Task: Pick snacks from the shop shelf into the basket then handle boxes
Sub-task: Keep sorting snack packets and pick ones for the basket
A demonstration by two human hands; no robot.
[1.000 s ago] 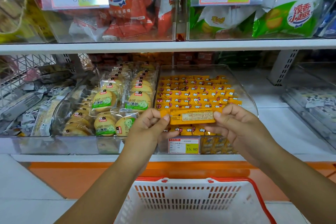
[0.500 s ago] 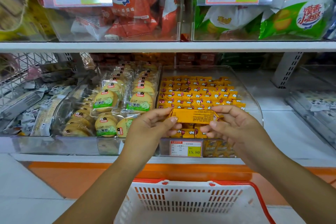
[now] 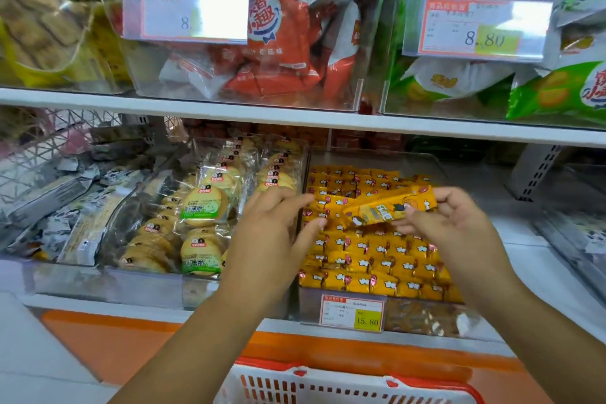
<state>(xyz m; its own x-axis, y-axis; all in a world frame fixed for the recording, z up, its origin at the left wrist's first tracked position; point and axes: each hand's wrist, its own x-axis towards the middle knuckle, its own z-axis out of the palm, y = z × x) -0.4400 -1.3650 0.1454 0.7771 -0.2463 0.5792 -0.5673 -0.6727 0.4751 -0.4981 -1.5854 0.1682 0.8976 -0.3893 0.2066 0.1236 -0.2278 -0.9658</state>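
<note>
A: What is closest to us?
B: The white basket (image 3: 344,385) with the red rim. It sits low down, right under the arms.
A: And the hands?
B: The left hand (image 3: 272,229) is spread loose over the edge of the bin and holds nothing. The right hand (image 3: 459,226) pinches a yellow snack bar (image 3: 390,210) near one end, with its thumb and fingers. The bar is tipped, up in the air above the other yellow packs.
A: Where should it go?
B: Down into the basket, I think. It is best to bring it back low over the rim and then let go, so it does not land on the floor.
A: Could it go wrong?
B: The shiny wrapper might slip out of that small pinch. The left hand could help.
A: What is behind?
B: The clear bin (image 3: 433,318) full of yellow packs, with round cakes (image 3: 200,207) beside it and red bags (image 3: 272,52) on the shelf above.
</note>
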